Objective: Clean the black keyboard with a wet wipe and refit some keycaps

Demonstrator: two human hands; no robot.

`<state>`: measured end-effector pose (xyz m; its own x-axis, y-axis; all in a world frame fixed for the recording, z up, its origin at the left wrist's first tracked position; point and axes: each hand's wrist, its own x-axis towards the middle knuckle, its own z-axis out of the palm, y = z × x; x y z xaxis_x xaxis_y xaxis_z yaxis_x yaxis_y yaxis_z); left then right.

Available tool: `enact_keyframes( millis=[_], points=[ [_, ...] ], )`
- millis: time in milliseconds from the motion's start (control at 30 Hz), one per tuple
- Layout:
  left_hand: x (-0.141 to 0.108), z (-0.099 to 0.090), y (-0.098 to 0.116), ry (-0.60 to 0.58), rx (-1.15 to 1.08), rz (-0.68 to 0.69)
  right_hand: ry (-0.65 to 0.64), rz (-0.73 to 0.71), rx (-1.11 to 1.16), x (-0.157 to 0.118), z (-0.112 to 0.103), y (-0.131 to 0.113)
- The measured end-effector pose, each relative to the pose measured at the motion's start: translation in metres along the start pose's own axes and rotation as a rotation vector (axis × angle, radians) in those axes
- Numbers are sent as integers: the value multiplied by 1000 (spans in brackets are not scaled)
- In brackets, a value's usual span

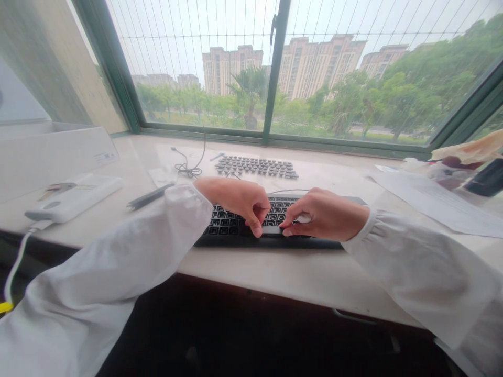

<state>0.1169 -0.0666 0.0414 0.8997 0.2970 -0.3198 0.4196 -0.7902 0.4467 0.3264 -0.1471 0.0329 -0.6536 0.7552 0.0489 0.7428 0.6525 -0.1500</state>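
A black keyboard (223, 241) lies near the front edge of the counter, its switches bare of keycaps where they show. Along its front row sits a long dark space bar (272, 229). My left hand (241, 203) is closed, thumb and curled fingers at the bar's left end. At the right end, my right hand (328, 213) pinches it between thumb and forefinger. A small white patch shows inside the curl of my right hand; what it is I cannot make out. Both hands hide part of the keyboard. Behind it, loose dark keycaps (257, 166) lie in rows.
A thin black cable (189, 168) lies coiled at the back, left of the keycaps. Further left are a dark bar-shaped piece (151, 196), a white device (80, 196) with a cable plugged in, and a white box (51, 157). Papers (428, 196) lie at right, below the window.
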Motion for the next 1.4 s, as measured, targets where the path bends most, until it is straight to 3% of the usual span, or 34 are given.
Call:
enact_keyframes(
  millis=[633, 1200, 1400],
  points=[
    [0, 0, 2, 30, 23, -10, -24, 61, -57, 2, 0, -4],
    [2, 1, 6, -29, 51, -95, -27, 34, -43, 2, -1, -6],
    [-3, 1, 1, -11, 38, -52, 10, 25, 46, 1, -2, 4]
  ],
)
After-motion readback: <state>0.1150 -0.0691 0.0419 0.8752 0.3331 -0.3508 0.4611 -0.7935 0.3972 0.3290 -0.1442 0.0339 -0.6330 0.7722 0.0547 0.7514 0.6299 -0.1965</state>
